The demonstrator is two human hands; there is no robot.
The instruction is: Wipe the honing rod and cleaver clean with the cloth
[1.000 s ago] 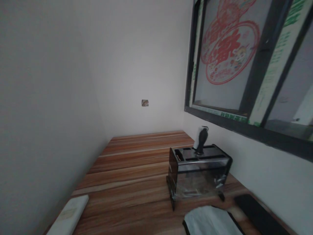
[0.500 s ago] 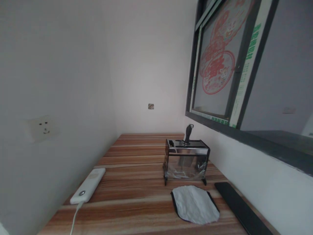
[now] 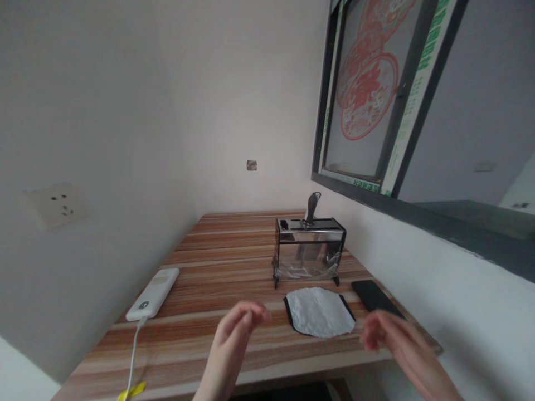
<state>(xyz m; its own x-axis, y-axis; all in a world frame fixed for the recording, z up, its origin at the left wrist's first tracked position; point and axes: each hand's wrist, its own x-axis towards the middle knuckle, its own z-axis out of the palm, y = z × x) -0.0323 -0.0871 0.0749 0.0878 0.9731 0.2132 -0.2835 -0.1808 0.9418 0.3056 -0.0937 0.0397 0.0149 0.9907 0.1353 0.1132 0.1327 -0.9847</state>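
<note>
Holding nothing in left hand [image 3: 236, 334], loosely curled and slightly parted, nor seemingly in right hand [image 3: 388, 334], too blurred to judge spread. Flanking white cloth [image 3: 320, 313], flat on surface [image 3: 225, 262] before rack [image 3: 311, 236]. Probably best to pinch opposite ends evenly.

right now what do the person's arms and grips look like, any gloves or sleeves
The left grip and right grip are bare, ungloved human hands. No sleeve, watch or bracelet shows on the left forearm or right forearm. Blur hides whether there are rings.
</note>
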